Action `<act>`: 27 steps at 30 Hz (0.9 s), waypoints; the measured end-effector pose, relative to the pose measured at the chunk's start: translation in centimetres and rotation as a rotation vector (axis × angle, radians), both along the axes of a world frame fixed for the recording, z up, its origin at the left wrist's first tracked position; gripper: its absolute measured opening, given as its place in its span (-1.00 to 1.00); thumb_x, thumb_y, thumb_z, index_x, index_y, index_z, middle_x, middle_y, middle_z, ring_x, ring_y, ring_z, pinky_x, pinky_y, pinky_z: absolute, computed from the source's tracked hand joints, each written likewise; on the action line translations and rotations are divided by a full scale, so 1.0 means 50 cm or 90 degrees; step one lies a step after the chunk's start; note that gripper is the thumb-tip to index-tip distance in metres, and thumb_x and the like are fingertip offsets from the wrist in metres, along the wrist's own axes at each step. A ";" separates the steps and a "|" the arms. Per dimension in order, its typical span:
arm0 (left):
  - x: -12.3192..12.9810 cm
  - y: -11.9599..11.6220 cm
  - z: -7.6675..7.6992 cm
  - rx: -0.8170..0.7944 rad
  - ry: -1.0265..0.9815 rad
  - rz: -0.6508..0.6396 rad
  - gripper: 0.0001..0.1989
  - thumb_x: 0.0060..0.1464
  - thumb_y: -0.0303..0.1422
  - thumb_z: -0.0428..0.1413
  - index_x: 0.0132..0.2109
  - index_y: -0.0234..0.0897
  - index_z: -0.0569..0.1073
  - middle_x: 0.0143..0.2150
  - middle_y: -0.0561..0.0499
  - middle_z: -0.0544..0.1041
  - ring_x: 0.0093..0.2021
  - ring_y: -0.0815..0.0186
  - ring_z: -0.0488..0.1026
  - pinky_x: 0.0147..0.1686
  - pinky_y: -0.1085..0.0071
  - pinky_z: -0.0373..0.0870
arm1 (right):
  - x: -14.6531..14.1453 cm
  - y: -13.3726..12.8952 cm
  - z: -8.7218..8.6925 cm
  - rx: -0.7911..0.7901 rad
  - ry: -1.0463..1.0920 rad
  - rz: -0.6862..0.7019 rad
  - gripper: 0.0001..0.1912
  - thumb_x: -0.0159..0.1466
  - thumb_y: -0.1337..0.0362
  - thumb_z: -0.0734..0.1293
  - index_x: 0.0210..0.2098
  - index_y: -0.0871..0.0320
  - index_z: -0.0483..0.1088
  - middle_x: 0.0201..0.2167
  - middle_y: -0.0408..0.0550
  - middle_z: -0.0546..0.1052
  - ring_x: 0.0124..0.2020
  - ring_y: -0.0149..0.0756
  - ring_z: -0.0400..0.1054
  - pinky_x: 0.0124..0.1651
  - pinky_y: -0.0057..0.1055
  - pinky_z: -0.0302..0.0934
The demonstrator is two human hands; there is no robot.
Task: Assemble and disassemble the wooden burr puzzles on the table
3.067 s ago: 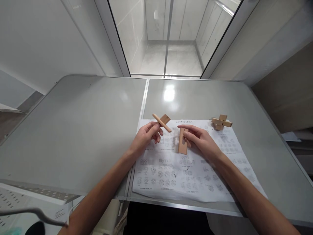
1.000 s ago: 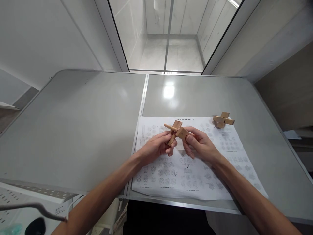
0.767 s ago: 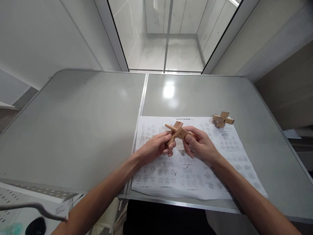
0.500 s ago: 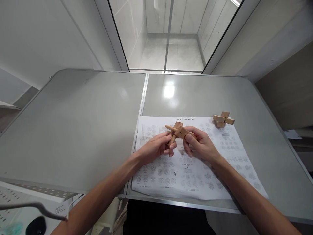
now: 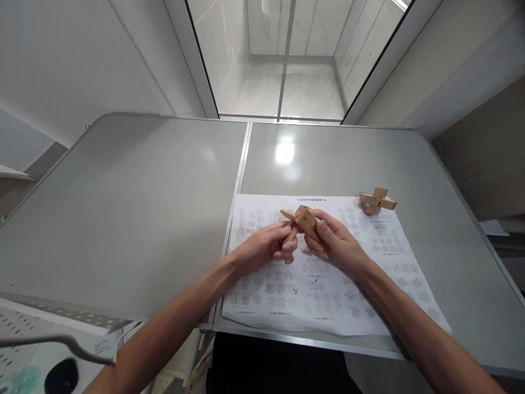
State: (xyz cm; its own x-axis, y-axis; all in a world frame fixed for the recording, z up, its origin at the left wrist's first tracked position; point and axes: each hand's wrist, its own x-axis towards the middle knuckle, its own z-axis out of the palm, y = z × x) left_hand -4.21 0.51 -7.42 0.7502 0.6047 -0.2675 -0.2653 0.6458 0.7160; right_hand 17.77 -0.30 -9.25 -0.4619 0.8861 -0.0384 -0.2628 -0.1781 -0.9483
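Note:
Above a printed paper sheet both of my hands are closed on small wooden pieces that meet between them. My left hand pinches thin wooden pieces, one stick of which points up and left. In my right hand is a wooden block with a small dark mark on its face, held between thumb and fingers. My fingers partly hide how the pieces fit together. At the sheet's upper right corner rests a cross-shaped wooden assembly, touched by neither hand.
The grey table has a metal seam beside the sheet's left edge. At the lower left are a white perforated surface, a grey cable and a dark rounded object. A glass-panelled frame stands beyond the table.
The wooden block in my right hand has tilted and sits closer against the pieces in my left hand. My right fingers have shifted around it. The view has moved slightly.

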 end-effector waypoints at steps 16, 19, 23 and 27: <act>0.000 -0.001 0.003 0.000 0.008 0.063 -0.65 0.42 -0.17 0.04 -0.34 -0.24 0.28 -0.47 0.18 0.09 -0.54 0.45 -0.08 -0.48 0.50 0.21 | 0.001 0.007 0.002 -0.045 0.039 0.064 -0.58 0.48 0.00 0.40 0.15 -0.15 0.11 -0.24 -0.21 0.57 -0.51 -0.30 0.50 -0.46 -0.36 0.31; 0.001 -0.004 0.002 0.053 0.066 0.071 -0.65 0.45 -0.12 0.00 -0.29 -0.22 0.29 -0.49 0.20 0.08 -0.55 0.44 -0.08 -0.54 0.50 0.21 | 0.002 0.008 -0.008 -0.035 0.024 0.089 -0.70 0.53 0.00 0.34 0.07 -0.06 0.18 -0.23 -0.18 0.57 -0.51 -0.35 0.52 -0.48 -0.42 0.29; 0.004 -0.008 0.001 0.119 0.127 0.094 -0.64 0.47 -0.11 -0.04 -0.30 -0.19 0.23 -0.50 0.22 0.07 -0.58 0.45 -0.08 -0.61 0.52 0.18 | 0.004 0.010 -0.001 0.002 -0.015 0.102 -0.74 0.57 0.02 0.30 0.02 0.08 0.37 -0.21 -0.11 0.56 -0.51 -0.41 0.50 -0.42 -0.40 0.37; 0.005 -0.009 0.002 0.125 0.134 0.087 -0.67 0.46 -0.10 -0.05 -0.26 -0.18 0.25 -0.50 0.23 0.06 -0.59 0.46 -0.10 -0.64 0.53 0.12 | 0.007 0.007 0.009 0.048 -0.057 0.090 -0.73 0.57 0.03 0.29 0.03 0.09 0.41 -0.28 -0.15 0.52 -0.59 -0.47 0.39 -0.44 -0.39 0.34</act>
State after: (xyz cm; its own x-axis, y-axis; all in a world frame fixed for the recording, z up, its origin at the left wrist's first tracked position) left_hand -3.95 0.05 -7.32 0.5985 0.7518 -0.2767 -0.1732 0.4586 0.8716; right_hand 18.12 0.05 -8.78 -0.5804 0.8141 -0.0200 -0.1546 -0.1343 -0.9788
